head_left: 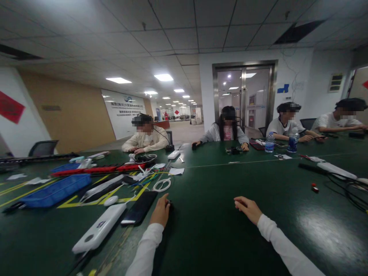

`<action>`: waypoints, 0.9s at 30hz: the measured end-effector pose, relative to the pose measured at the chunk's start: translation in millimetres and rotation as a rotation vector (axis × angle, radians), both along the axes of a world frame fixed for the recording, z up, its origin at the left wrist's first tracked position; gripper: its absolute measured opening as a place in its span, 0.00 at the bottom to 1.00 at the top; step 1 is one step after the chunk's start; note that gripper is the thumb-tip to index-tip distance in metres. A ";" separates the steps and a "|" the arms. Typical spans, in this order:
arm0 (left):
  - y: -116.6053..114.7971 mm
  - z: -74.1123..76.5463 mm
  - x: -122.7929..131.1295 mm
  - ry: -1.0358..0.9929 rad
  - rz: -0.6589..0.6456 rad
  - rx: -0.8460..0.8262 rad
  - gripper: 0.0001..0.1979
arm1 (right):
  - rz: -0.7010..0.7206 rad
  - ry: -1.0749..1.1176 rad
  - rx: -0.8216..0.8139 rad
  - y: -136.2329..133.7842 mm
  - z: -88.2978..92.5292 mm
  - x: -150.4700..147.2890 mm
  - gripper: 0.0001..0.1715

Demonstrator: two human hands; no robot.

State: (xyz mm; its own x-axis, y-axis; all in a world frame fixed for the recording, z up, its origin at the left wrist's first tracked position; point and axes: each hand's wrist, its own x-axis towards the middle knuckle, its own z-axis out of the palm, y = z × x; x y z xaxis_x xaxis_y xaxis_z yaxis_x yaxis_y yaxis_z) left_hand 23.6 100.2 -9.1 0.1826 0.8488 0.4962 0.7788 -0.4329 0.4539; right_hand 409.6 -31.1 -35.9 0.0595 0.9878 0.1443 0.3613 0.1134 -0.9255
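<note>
Left hand (160,211) curled against a small dark item (170,204) on the green worktop (207,230) – gripped or just touched, can't tell; black phone (139,209) just beside. Right hand (248,209) loose, holds nothing, resting on worktop, prob. idle. Blue tray (56,190) further left – contents not visible.

Small dark object (170,206), partly hidden, low on the dark green table (207,230)
</note>
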 end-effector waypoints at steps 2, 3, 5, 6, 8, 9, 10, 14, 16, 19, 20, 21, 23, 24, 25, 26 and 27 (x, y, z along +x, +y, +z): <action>5.5 -2.3 -18.0 -0.032 0.066 0.047 0.21 | -0.004 0.004 -0.007 0.3 -2.2 -0.9 0.24; 7.1 -3.4 -24.2 -0.052 0.101 0.079 0.21 | -0.003 0.002 -0.008 0.1 -2.8 -1.1 0.24; 8.3 -5.0 -31.3 -0.077 0.173 0.132 0.21 | 0.008 -0.007 -0.007 -0.7 -3.3 -0.9 0.23; 8.1 -5.6 -32.8 -0.078 0.204 0.146 0.21 | 0.017 -0.012 -0.006 -1.2 -3.3 -0.7 0.23; 6.9 -6.4 -33.3 -0.056 0.242 0.151 0.21 | 0.032 -0.023 -0.005 -1.9 -3.3 0.0 0.23; 6.1 -6.7 -33.0 -0.042 0.251 0.146 0.22 | 0.032 -0.030 -0.007 -2.1 -3.3 0.3 0.23; 5.4 -6.9 -32.5 -0.029 0.259 0.141 0.22 | 0.032 -0.038 -0.009 -2.3 -3.4 0.5 0.23; 4.4 -6.9 -31.4 -0.001 0.281 0.121 0.22 | 0.041 -0.058 -0.012 -3.0 -3.3 0.9 0.23; 4.7 -6.5 -30.9 0.014 0.285 0.108 0.22 | 0.053 -0.060 -0.010 -3.7 -2.7 1.0 0.22; 5.0 -5.3 -29.5 0.036 0.291 0.094 0.21 | 0.065 -0.060 -0.016 -4.6 -1.9 1.3 0.22; 4.9 -4.7 -28.7 0.042 0.293 0.088 0.21 | 0.066 -0.061 -0.018 -4.6 -2.0 1.5 0.21; 4.6 -3.9 -28.0 0.046 0.296 0.081 0.21 | 0.069 -0.062 -0.019 -4.6 -2.1 1.8 0.21; 3.7 -2.2 -26.4 0.053 0.302 0.060 0.21 | 0.067 -0.067 -0.018 -4.1 -2.7 2.4 0.21; 3.0 -1.2 -25.6 0.056 0.305 0.049 0.21 | 0.066 -0.069 -0.019 -3.8 -3.1 2.6 0.21; 2.2 -0.1 -24.8 0.057 0.308 0.039 0.21 | 0.067 -0.072 -0.020 -3.4 -3.4 2.6 0.21; 1.3 1.0 -24.1 0.059 0.310 0.028 0.21 | 0.068 -0.074 -0.022 -3.0 -3.6 2.4 0.21; 0.3 2.2 -23.4 0.061 0.309 0.019 0.21 | 0.064 -0.078 -0.025 -2.5 -3.8 2.0 0.21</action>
